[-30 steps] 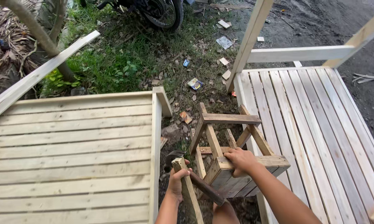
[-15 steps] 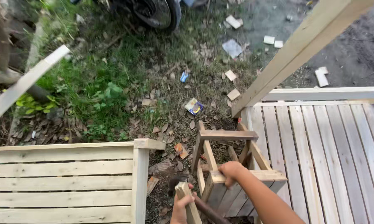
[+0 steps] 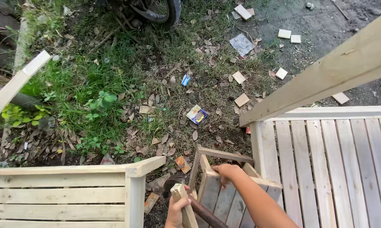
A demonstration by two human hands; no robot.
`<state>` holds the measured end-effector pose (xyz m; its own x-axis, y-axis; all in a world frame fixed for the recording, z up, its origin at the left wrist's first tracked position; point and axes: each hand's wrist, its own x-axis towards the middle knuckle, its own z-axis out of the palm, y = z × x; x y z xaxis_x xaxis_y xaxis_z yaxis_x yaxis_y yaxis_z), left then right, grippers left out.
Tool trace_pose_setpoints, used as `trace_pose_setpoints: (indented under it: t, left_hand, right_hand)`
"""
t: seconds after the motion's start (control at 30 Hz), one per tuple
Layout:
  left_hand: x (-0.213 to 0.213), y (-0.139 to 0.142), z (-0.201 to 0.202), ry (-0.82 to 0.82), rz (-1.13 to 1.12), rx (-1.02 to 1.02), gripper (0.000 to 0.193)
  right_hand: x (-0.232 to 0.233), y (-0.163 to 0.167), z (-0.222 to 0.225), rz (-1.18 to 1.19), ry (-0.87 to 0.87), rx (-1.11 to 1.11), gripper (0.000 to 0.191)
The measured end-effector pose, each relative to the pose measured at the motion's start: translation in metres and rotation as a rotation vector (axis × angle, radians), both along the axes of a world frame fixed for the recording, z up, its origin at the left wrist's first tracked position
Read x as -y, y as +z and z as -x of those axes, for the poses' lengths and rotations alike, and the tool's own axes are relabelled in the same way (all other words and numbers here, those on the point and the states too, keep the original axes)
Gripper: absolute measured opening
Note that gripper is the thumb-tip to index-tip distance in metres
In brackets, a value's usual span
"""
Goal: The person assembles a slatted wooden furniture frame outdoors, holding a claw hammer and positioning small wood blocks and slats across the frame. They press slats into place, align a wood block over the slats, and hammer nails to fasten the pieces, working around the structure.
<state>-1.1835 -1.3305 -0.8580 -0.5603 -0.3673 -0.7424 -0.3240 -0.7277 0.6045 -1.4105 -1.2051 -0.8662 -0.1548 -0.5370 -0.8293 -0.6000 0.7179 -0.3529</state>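
- While it sits low in the frame's centre, the right hand point(image 3: 225, 172) is clenched over the top rail of a small pale slatted wooden frame point(image 3: 224, 198).
- At the bottom edge, the left hand point(image 3: 176, 210) grips a pale wooden leg point(image 3: 184, 207) and a dark round-handled tool point(image 3: 201, 211) together.
- Larger slatted pale wood panels point(image 3: 55, 196) lie lower left and right.
- Leaf-strewn grass point(image 3: 114, 80) fills the upper frame.

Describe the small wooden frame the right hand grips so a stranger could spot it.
Find the two big slatted wooden platforms; in the dirt gap between them stands a small slatted frame. The right hand grips its top rail. Unlike its wide, flat neighbours, it is narrow and tilted.
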Motion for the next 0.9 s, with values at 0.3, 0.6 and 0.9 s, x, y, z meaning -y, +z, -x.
trace_pose_setpoints:
  t: [0.3, 0.6, 0.9]
  left_hand:
    - [0.018, -0.012, 0.005, 0.086, -0.065, 0.163, 0.052]
    - [0.028, -0.001, 0.012, 0.004, -0.064, 0.237, 0.053]
    - [0.039, 0.042, 0.071, -0.314, 0.012, 0.045, 0.047]
  right_hand:
    - [0.064, 0.016, 0.014, 0.003, -0.12, -0.2, 0.089]
    - [-0.05, 0.006, -0.068, -0.13, -0.388, -0.248, 0.103]
    - [-0.108, 0.056, -0.099, -0.127, -0.837, -0.532, 0.095]
